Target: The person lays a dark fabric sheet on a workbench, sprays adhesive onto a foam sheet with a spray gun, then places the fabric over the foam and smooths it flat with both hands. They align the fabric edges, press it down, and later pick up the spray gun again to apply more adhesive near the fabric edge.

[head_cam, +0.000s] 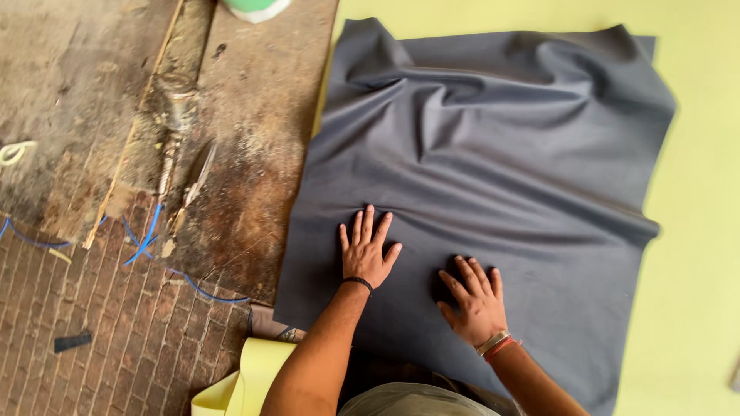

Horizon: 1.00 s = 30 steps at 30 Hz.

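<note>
Nearby, scissors point(196, 183) and blue wire point(146, 235) lie on the worn floor point(85, 100); left hand point(368, 250) and right hand point(474, 302) press flat, fingers spread, holding nothing, on grey cloth point(501, 154) over a yellow sheet point(694, 231).

Dark grey cloth point(493, 177), spread flat under both sets of fingers, smooth near fingertips, rumpled in folds well beyond them.

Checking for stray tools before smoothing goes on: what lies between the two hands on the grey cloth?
Only bare grey cloth, lightly creased, lies between the left hand and the right hand in the head view. Both palms press flat on it.
</note>
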Motion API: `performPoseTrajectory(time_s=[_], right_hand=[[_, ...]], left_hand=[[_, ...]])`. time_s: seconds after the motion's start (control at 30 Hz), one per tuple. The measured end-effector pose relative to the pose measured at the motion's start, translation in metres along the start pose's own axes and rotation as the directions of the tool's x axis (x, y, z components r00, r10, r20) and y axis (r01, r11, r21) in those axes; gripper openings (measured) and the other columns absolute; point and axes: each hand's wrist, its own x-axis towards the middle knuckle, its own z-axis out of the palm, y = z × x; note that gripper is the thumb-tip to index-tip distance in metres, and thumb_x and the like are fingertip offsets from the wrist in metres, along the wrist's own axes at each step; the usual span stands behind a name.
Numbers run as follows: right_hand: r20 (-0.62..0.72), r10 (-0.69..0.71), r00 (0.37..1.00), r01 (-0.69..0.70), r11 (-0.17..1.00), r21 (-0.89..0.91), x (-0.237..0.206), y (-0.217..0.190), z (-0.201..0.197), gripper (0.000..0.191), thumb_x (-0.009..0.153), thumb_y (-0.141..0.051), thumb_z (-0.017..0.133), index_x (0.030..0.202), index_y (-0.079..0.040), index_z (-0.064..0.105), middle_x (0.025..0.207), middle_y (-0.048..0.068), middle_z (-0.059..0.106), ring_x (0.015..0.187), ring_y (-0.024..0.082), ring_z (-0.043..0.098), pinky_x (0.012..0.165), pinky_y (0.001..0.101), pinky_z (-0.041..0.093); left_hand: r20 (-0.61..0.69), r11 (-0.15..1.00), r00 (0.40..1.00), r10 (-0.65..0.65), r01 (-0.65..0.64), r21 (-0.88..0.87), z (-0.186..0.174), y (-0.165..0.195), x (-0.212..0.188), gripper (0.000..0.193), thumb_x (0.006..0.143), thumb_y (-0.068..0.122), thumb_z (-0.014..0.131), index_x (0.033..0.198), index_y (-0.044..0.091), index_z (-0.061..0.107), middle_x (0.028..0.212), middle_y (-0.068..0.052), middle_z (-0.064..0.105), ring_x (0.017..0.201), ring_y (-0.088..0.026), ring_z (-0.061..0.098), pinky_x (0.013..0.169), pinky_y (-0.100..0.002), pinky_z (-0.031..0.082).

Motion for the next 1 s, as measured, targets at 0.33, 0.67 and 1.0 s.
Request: performPoseTrajectory(time_s=[0.33,0.67,1.0], right_hand=[[-0.034,0.159,0.987,-0.162,0.984,-0.077,0.113,-0.014,-0.012,0.083,0.074,-0.056,0.075,0.148,-0.031,0.048,0.162,0.017,0.03,0.149,0.038,0.025,0.113,0.0677,0.014],[-0.239,-0.272,0.932,0.263,0.962,-0.071,0.314,-0.104,-0.047,0.067,0.076,0.001,0.066,0.139,-0.02,0.064,0.156,0.018,0.048,0.101,0.031,0.07,0.077,0.042,0.059],[0.105,-0.434,0.895,0.436,0.797,-0.419,0.427,-0.136,-0.067,0.021,0.103,-0.012,0.058,0.118,-0.019,0.072,0.111,0.001,0.068,0.098,0.021,0.072,0.079,0.0366,0.06]], left_hand=[[-0.083,0.951,0.954,0.289,-0.296,-0.091,-0.008,-0.08,0.014,0.08,0.099,0.059,0.051,0.164,0.021,0.024,0.17,-0.02,0.015,0.156,-0.04,0.016,0.125,-0.059,0.01],[-0.133,0.948,0.949,0.285,-0.3,-0.108,-0.023,-0.13,0.015,0.075,0.098,0.057,0.054,0.162,0.023,0.034,0.169,-0.02,0.022,0.155,-0.04,0.022,0.124,-0.062,0.011],[-0.122,0.944,0.949,0.291,-0.306,-0.121,-0.02,-0.13,0.013,0.077,0.1,0.059,0.046,0.165,0.022,0.025,0.17,-0.02,0.016,0.156,-0.039,0.017,0.124,-0.062,0.008]])
